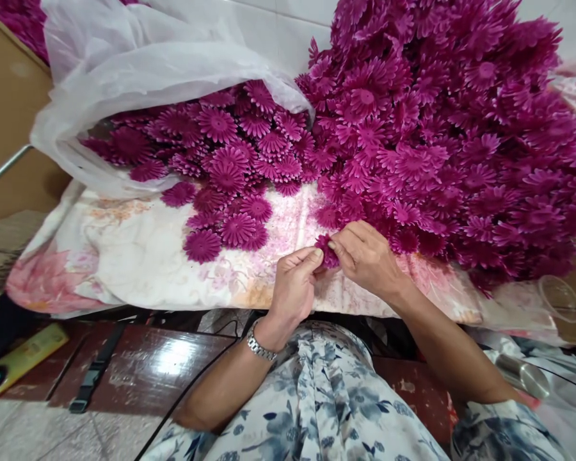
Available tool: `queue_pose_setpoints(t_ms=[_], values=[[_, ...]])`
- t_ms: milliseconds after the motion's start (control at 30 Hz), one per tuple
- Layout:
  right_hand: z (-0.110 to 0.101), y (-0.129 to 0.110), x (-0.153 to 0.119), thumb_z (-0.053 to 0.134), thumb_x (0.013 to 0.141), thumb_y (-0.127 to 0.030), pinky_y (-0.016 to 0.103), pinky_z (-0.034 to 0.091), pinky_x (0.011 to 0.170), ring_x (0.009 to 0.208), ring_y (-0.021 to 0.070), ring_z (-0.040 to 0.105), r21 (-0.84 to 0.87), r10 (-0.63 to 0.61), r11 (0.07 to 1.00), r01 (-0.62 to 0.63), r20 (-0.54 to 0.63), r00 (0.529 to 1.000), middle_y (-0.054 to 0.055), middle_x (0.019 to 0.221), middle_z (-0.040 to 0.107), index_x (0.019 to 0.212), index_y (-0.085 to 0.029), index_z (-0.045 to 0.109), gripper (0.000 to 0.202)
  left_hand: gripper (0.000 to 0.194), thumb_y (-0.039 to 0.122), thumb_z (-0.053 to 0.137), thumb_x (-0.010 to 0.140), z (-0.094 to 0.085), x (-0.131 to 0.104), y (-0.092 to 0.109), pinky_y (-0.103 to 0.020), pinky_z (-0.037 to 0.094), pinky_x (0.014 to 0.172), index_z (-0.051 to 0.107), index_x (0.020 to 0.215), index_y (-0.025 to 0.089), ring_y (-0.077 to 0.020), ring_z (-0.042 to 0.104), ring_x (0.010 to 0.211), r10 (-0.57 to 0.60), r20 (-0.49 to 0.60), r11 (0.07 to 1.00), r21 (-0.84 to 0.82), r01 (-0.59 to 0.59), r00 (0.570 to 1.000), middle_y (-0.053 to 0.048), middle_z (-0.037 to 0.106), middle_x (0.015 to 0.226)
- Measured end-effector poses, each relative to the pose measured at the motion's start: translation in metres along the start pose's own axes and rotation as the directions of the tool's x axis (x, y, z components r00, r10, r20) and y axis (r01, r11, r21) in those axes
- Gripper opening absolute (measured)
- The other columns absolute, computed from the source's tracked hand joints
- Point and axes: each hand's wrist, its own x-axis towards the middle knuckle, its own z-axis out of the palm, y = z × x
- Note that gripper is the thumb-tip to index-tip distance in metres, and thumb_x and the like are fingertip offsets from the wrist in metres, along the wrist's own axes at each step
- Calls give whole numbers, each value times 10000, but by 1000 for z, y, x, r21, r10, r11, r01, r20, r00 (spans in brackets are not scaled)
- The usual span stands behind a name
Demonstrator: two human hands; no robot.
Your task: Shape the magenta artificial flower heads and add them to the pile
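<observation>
A small magenta artificial flower [327, 251] is pinched between my two hands, close to the front edge of the cloth-covered table. My left hand [295, 278] grips its left side with thumb and fingers. On the upper right, my right hand [367, 256] pinches its petals; the fingertips partly hide the flower. Just left of my hands lie several loose flower heads [237, 228]. Behind and to the right rises a big heap of assembled magenta flowers [427, 147], its front edge close to my right hand.
A white plastic bag [173, 64] lies with its mouth spilling more flower heads. Floral cloth [144, 256] covers the table. A clear plastic cup [560, 298] is at the right edge. Below sit a dark red bench [173, 365], a yellow object [24, 362] and a metal cylinder [523, 376].
</observation>
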Motion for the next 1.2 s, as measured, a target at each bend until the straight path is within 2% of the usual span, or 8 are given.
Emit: queue_pose_setpoints(t_ms=[167, 300, 367, 467, 667, 1000, 1100, 1200], values=[[-27, 60, 14, 380, 912, -194, 310, 352, 642, 658, 161, 440, -286, 183, 922, -260, -270, 945, 40, 646, 499, 707, -176, 555, 271, 174, 254, 774, 574, -5, -1, 2, -313, 565, 650, 667, 592, 119, -105, 591, 559, -16, 3, 1000, 3, 16, 1000, -2, 644, 585], [-67, 98, 21, 566, 837, -400, 464, 337, 833, 996, 287, 463, -339, 351, 792, -507, -427, 833, 175, 1017, 548, 1132, -97, 538, 423, 151, 240, 759, 591, -6, -1, 4, -333, 575, 668, 667, 600, 122, -128, 630, 626, -26, 9, 999, -25, 26, 1000, -17, 674, 643], [-69, 82, 20, 579, 834, -377, 426, 370, 829, 990, 261, 485, -250, 259, 891, -378, -405, 877, 150, 985, 572, 1100, -110, 550, 378, 149, 236, 755, 594, -4, 0, 5, -325, 573, 663, 663, 600, 120, -122, 623, 617, -26, 14, 999, -29, 26, 1000, -14, 668, 641], [-46, 34, 12, 586, 838, -274, 288, 432, 692, 780, 153, 534, 148, 67, 987, -68, 13, 998, 39, 808, 593, 846, -185, 587, 89, 180, 248, 767, 572, 0, 1, 3, -282, 556, 612, 646, 585, 116, -103, 588, 566, -37, 7, 999, -25, 37, 999, 3, 632, 595], [-4, -4, 4, 556, 846, -171, 241, 414, 592, 634, 115, 500, 343, 29, 938, -36, 26, 999, -3, 648, 529, 698, -185, 506, 157, 225, 259, 795, 525, 3, 1, -1, -237, 518, 565, 621, 543, 117, -73, 523, 526, -50, 0, 999, -16, 50, 999, 32, 571, 543], [-69, 92, 10, 629, 792, -383, 469, 371, 811, 994, 305, 492, -355, 229, 831, -429, -484, 844, 178, 1024, 568, 1088, -130, 571, 393, 184, 254, 766, 581, -2, 3, 2, -314, 562, 682, 637, 568, 123, -92, 576, 563, -44, 12, 999, -23, 44, 999, 10, 628, 587], [-56, 52, 11, 614, 813, -298, 354, 428, 751, 833, 199, 543, -64, 124, 989, -134, -143, 982, 61, 831, 610, 892, -184, 600, 139, 185, 256, 762, 588, 2, 5, 0, -313, 563, 683, 637, 580, 120, -88, 566, 547, -48, 23, 999, -19, 49, 999, 18, 606, 570], [-27, 10, 9, 579, 831, -200, 256, 428, 630, 685, 132, 525, 270, 19, 961, -58, 145, 989, 9, 697, 567, 756, -180, 550, 82, 198, 266, 774, 574, 5, 5, -2, -306, 563, 652, 647, 610, 117, -98, 576, 559, -58, 24, 998, -7, 59, 998, 13, 612, 598]])
